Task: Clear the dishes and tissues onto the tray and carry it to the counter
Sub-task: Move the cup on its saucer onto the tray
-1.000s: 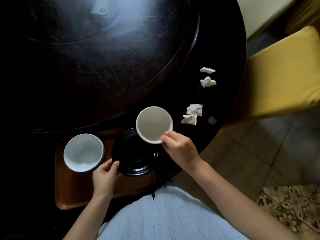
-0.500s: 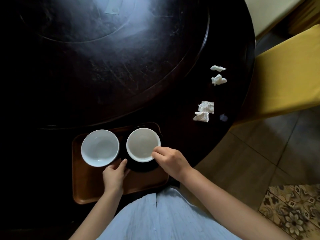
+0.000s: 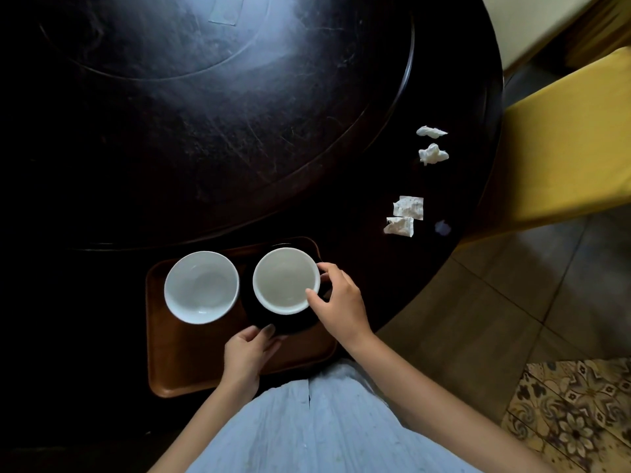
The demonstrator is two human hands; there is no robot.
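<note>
a brown wooden tray (image 3: 191, 377) sits at the near edge of a dark round table (image 3: 239, 131), its long axis running left to right across the view. on its left half a white bowl (image 3: 201, 286) stands upright, mouth up. on the right half lies a black plate (image 3: 290, 324), and a second, cream bowl (image 3: 286, 280) stands upright on it, mouth up too. the two bowls are just beside each other, rims nearly touching.

the right hand (image 3: 338, 303) reaches in from the right; its thumb and fingers are curled loosely around the right side of the cream bowl's rim, touching it, in a light grip. the left hand (image 3: 247, 355) comes up from below, fingers half curled, tips resting on the near edge of the black plate; whether it truly pinches the plate cannot be told in the dark.

off the tray, on the table's right rim, four tissues lie in a rough line running away from the person. the two nearer ones are flat folded squares, one (image 3: 398, 227) just in front of the other (image 3: 408, 207), almost touching. farther along are two crumpled wads (image 3: 433, 154) and (image 3: 431, 132), close together, the far one stretched left to right. a yellow chair (image 3: 563, 148) stands just beyond that edge of the table.
</note>
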